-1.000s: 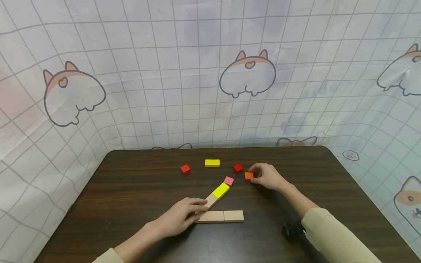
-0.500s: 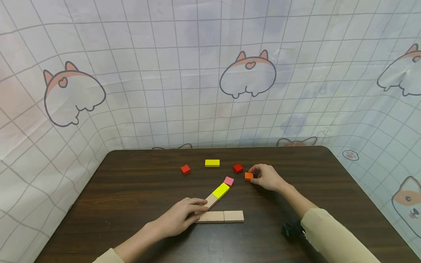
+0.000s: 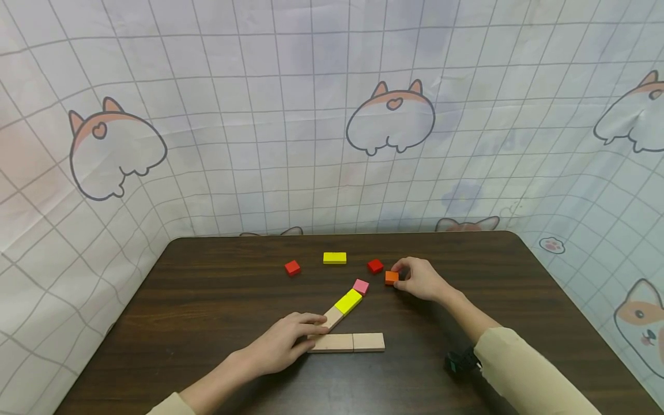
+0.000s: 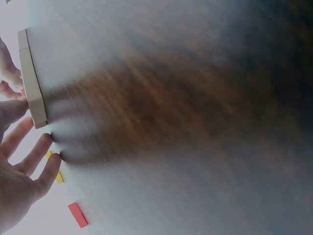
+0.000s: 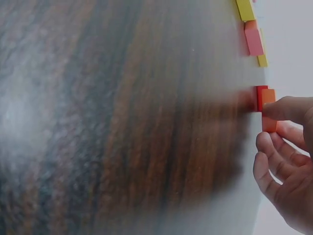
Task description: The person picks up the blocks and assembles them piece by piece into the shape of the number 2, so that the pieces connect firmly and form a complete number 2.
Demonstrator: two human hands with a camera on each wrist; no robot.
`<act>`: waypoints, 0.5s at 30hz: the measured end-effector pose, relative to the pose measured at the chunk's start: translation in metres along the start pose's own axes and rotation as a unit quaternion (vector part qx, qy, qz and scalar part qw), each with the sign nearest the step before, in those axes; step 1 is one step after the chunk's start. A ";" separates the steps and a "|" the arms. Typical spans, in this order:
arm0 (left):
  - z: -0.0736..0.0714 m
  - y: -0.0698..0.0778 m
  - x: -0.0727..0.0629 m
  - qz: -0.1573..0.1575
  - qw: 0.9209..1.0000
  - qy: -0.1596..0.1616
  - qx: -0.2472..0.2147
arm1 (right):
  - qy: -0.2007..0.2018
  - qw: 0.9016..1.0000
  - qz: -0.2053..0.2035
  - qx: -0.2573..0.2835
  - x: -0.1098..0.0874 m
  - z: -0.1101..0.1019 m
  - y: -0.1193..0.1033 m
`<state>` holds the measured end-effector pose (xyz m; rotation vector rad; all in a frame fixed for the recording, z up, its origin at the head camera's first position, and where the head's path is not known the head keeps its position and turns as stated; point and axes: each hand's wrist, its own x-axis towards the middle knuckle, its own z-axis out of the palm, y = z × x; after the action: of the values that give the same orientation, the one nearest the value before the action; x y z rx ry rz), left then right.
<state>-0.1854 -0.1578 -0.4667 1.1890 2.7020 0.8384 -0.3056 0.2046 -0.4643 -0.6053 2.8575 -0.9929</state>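
Observation:
My right hand [image 3: 422, 279] pinches a small orange block [image 3: 391, 278] between thumb and fingers, close beside a red block [image 3: 375, 266]. In the right wrist view the thumb lies across the orange block [image 5: 269, 124]. My left hand [image 3: 280, 344] rests its fingertips on the near end of a slanted row and the corner of a straight row. Along the slant come a plain wooden block [image 3: 332, 318], a yellow block [image 3: 348, 301] and a pink block [image 3: 361, 286]. Two plain wooden blocks [image 3: 369, 342] lie end to end in the straight row; the fingers partly hide the corner.
Farther back on the dark wooden table [image 3: 218, 300] lie a yellow block [image 3: 334, 258] and another red block [image 3: 293, 267]. A small black object [image 3: 461, 361] is at the right forearm by the sleeve. A patterned cloth [image 3: 259, 144] hangs behind the table.
The orange block and my right hand have shifted very slightly to the left. My left hand and the rows of blocks stay in place.

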 end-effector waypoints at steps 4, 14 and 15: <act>0.000 -0.001 0.000 0.001 1.000 0.000 0.002 | 0.004 1.000 -0.008 -0.001 0.002 0.000 -0.004; 0.000 0.000 -0.001 0.001 1.000 -0.001 0.000 | 0.002 1.000 -0.026 0.016 0.008 0.004 -0.010; 0.000 0.000 -0.001 0.000 1.000 -0.001 0.001 | 0.002 0.999 -0.028 0.019 0.009 0.004 -0.011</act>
<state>-0.1850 -0.1585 -0.4671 1.1896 2.7017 0.8345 -0.3092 0.1910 -0.4601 -0.6855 2.8315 -1.0555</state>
